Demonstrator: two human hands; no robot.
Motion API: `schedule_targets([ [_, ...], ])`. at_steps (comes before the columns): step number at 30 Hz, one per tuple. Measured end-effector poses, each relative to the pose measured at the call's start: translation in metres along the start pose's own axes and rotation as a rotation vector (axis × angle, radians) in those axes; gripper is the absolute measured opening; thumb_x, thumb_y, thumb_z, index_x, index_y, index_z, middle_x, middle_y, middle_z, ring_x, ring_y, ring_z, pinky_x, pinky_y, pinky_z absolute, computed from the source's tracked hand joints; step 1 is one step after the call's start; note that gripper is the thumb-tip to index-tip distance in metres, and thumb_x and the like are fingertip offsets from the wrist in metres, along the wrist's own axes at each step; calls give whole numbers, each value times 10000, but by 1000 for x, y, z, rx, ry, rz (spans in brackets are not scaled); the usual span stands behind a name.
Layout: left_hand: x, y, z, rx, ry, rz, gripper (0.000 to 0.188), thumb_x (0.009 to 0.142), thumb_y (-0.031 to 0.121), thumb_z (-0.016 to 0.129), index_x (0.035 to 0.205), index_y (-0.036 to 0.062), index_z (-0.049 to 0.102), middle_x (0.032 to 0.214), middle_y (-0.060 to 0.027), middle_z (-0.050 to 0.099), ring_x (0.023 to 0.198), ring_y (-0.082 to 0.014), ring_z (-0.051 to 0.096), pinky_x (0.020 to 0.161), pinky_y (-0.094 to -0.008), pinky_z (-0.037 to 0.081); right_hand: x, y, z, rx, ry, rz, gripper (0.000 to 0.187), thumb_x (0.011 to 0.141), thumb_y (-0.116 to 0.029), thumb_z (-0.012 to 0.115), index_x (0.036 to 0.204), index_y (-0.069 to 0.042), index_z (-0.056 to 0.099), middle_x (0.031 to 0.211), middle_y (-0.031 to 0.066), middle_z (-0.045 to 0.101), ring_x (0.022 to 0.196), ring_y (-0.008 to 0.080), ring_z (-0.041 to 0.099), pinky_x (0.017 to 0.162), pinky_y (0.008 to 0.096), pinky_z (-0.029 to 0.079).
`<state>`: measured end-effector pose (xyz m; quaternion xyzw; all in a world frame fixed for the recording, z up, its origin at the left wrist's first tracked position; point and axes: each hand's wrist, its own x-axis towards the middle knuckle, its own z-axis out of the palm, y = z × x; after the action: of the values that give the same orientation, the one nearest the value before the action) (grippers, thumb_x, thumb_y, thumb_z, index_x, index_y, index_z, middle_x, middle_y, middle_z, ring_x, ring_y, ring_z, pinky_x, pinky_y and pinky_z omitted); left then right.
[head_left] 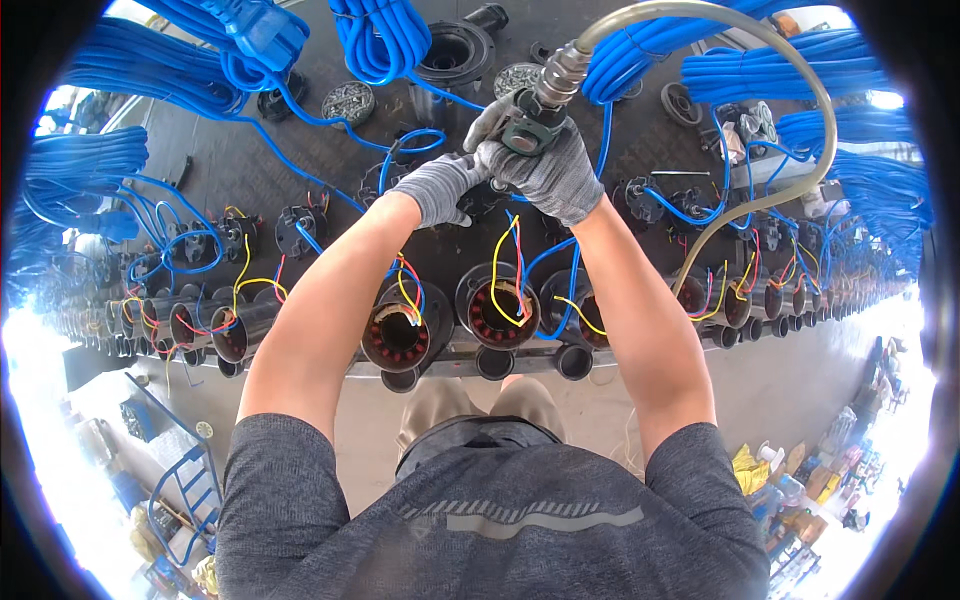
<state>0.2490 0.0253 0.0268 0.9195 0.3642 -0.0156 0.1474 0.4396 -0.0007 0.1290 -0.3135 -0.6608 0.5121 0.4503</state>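
My right hand point(550, 175), in a grey knit glove, is wrapped round a dark green air-powered driver point(532, 130). A metal coupling point(562, 72) joins the driver to a beige air hose point(800, 62). My gloved left hand point(438, 188) is close beside the driver, its fingers and thumb gripping a black round end cover point(484, 204) that is mostly hidden. The driver's tip is hidden by my hands. Just nearer stands an open motor housing point(497, 305) with red windings and yellow, red and blue wires sticking up. Another motor housing point(398, 335) is at its left.
More motor housings point(236, 335) line the table's near edge on both sides. Bundled blue cables point(378, 40) lie across the far side. Bowls of screws point(348, 102) and a black casting point(452, 55) stand beyond my hands. A blue hand truck point(190, 490) is on the floor at left.
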Motion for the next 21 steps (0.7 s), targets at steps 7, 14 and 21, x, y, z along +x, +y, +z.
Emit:
schedule_targets([
  [7,3,-11,16,-133,73,125,930,627,193,911,1440,70,476,1402,-167,530,1244,-373,549,1085,-419,445,-5,11,7,135,232,53,246,792,-23,760,1021,-33,671,921,36,716,832,134,680,764,298,562],
  [14,8,-16,23,-141,39,92,930,655,218,907,1457,101,452,1368,-197,537,1240,-402,539,1087,-451,437,1,6,2,20,135,3,233,879,-27,701,1105,-11,647,999,68,722,774,106,675,583,230,550],
  [21,7,2,15,-78,-95,-55,967,651,270,918,1468,67,441,1420,-202,483,1251,-392,533,1085,-432,452,-5,16,15,-107,325,5,106,875,-1,685,968,-33,649,844,52,702,801,149,690,647,283,558],
])
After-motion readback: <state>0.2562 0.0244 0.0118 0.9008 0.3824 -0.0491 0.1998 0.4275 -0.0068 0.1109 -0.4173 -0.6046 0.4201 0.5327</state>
